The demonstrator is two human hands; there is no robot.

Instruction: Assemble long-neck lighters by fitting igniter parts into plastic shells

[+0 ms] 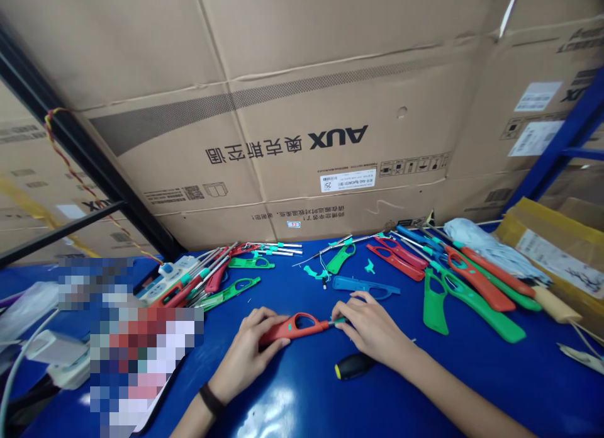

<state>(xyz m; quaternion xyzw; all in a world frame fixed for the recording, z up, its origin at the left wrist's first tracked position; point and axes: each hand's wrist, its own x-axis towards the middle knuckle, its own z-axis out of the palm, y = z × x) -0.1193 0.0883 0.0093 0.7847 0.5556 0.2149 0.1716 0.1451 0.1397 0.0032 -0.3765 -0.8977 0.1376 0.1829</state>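
Your left hand (250, 352) is curled closed around the rear of the orange lighter (282, 330), which lies between your two hands. Your right hand (372, 326) has its thumb and fingers pinched on the metal rod (331, 324) at the lighter's front. A black screwdriver (355, 366) lies partly under your right hand, and a blue shell (350, 285) just beyond it.

Screwdriver (355, 366) and loose casings (435, 307) suggest a workshop, probably.

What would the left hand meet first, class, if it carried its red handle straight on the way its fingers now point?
Most likely the right hand, at the metal tube ahead of the red handle; exact depth is hard to judge.
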